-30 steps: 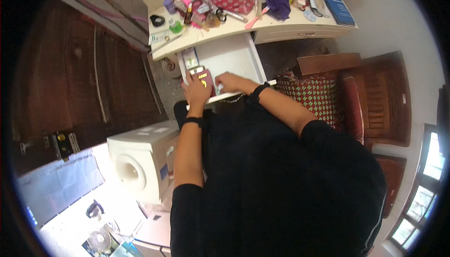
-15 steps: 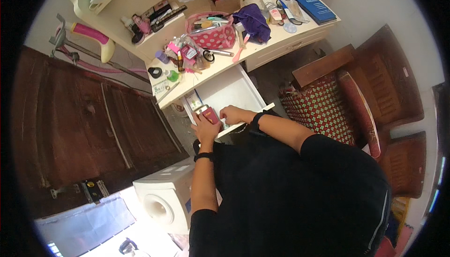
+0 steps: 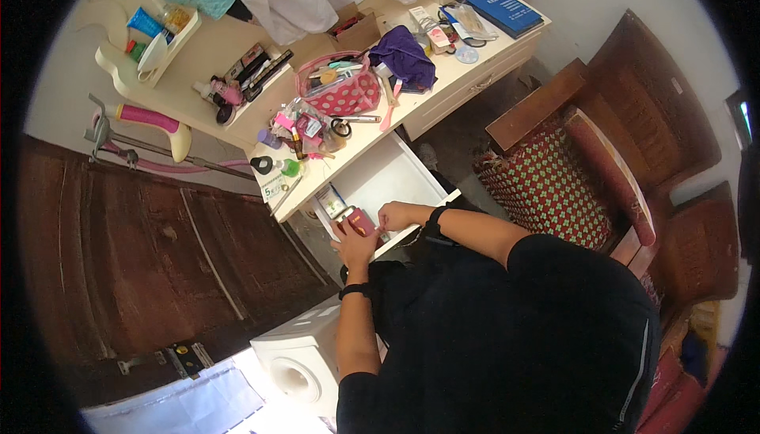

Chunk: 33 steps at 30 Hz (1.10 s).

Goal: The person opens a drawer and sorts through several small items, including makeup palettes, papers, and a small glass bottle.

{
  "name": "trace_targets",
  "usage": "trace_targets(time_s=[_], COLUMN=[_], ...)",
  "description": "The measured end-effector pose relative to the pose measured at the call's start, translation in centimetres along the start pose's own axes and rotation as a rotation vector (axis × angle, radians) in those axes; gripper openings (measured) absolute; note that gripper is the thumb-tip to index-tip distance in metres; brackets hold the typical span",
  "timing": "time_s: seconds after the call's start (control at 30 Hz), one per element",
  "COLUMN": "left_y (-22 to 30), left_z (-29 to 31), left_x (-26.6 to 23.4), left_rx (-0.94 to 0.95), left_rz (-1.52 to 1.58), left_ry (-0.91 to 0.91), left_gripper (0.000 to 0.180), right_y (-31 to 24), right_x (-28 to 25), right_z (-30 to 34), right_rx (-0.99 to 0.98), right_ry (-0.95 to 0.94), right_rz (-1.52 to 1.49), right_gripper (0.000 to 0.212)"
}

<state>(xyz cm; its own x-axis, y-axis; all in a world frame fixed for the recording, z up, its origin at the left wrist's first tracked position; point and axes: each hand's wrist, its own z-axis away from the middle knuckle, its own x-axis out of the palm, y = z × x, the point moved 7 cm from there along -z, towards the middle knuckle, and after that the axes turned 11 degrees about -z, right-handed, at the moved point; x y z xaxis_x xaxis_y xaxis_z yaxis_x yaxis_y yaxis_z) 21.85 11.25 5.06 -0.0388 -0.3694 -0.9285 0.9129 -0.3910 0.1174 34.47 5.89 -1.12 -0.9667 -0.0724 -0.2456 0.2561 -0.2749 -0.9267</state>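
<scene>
The white drawer (image 3: 393, 171) is pulled out from the dressing table. My left hand (image 3: 354, 245) reaches over the drawer's front left corner, its fingers and thumb around a small dark red booklet (image 3: 361, 222). Close beside it, my right hand (image 3: 399, 215) is inside the drawer with its fingers pinched together. Whatever lies between those fingertips is too small to make out. A small pale box or card (image 3: 331, 200) lies along the drawer's left side, beyond the booklet. The fingers partly cover small items at the drawer's front.
On the cream tabletop (image 3: 443, 89) stand a pink polka-dot pouch (image 3: 348, 95), a purple cloth (image 3: 405, 58), several cosmetics and a blue folder (image 3: 500, 11). A chair with a patterned cushion (image 3: 546, 184) stands right. A brown wooden door (image 3: 150, 252) is left, a white appliance (image 3: 293, 363) below.
The view has shifted, so the table appears farther left. My left hand stays at the booklet. My right hand remains pinched and sits slightly closer to the booklet.
</scene>
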Motion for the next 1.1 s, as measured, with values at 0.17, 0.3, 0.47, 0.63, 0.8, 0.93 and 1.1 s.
trace_targets(time_s=[0.17,0.3,0.47,0.63,0.8,0.93,1.1], left_y=[0.3,0.1,0.0,-0.5,-1.3,-0.7,0.1], left_z=[-0.3,-0.5,-0.3,-0.9,-1.2,-1.3,-0.9], left_x=[-0.2,0.0,-0.2,0.7,0.7,1.3,0.6], left_rx=[0.05,-0.007,-0.033,0.003,0.009,0.053,0.033], left_rz=[-0.068,-0.02,-0.017,-0.015,-0.01,0.012,0.022], left_ry=[0.109,0.037,-0.008,0.037,0.066,0.103,0.083], left_gripper=[0.104,0.102,0.107,0.109,0.107,0.107,0.107], right_y=[-2.1,-7.9,-13.9,-7.8,-5.0,-3.8,-3.6], right_x=[-1.7,-8.1,-23.9,-40.4,-44.1,-47.0,-46.5], right_z=[1.3,5.3,9.1,7.7,4.8,6.8,5.8], right_rx=[-0.132,-0.353,-0.625,-0.003,0.183,0.06,-0.377], right_ry=[0.254,0.565,1.191,1.47,1.273,1.543,0.996], right_rz=[0.123,0.065,0.425,0.389,0.323,-0.015,-1.301], right_gripper=[0.018,0.019,0.021,0.036,0.044,0.044,0.027])
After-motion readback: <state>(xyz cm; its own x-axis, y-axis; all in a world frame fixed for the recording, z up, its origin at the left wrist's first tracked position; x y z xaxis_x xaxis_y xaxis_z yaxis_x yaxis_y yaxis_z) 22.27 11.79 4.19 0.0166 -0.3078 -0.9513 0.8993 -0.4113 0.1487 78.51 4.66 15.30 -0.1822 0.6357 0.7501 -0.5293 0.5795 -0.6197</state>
